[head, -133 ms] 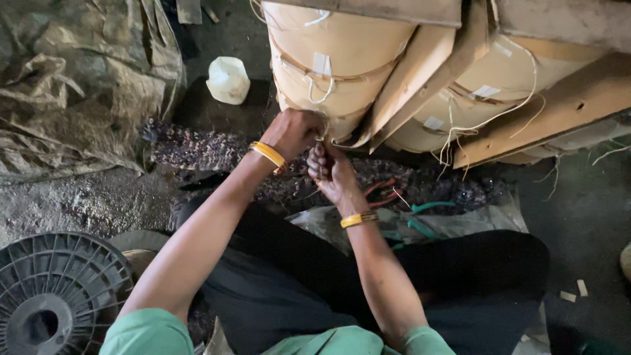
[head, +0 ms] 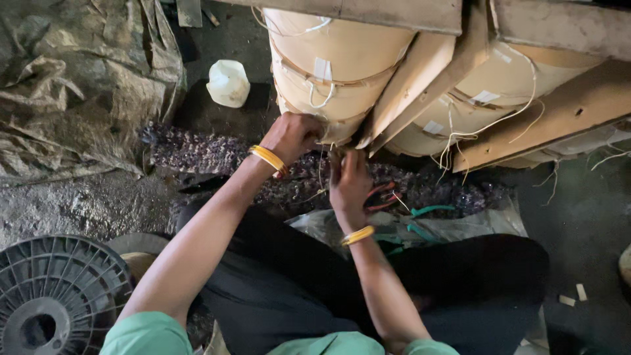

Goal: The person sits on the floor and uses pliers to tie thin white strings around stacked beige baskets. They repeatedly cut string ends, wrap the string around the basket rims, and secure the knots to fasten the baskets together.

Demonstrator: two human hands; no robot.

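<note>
My left hand, with yellow bangles at the wrist, is closed in a fist against the lower edge of a cardboard-wrapped roll bound with pale string. My right hand, also bangled, is just to the right and lower, fingers pointing up and pinched together. A thin pale string hangs between the two hands; both seem to grip it. Red-handled pliers lie right beside my right hand on a heap of dark scraps.
More wrapped rolls and wooden planks lean at the upper right. A white plastic jug stands behind the scraps. Crumpled sacking fills the left, a black plastic spool lies lower left, and a green-handled tool rests nearby.
My right hand has shifted slightly to the right, away from my left hand. The left hand stays at the roll's edge.
</note>
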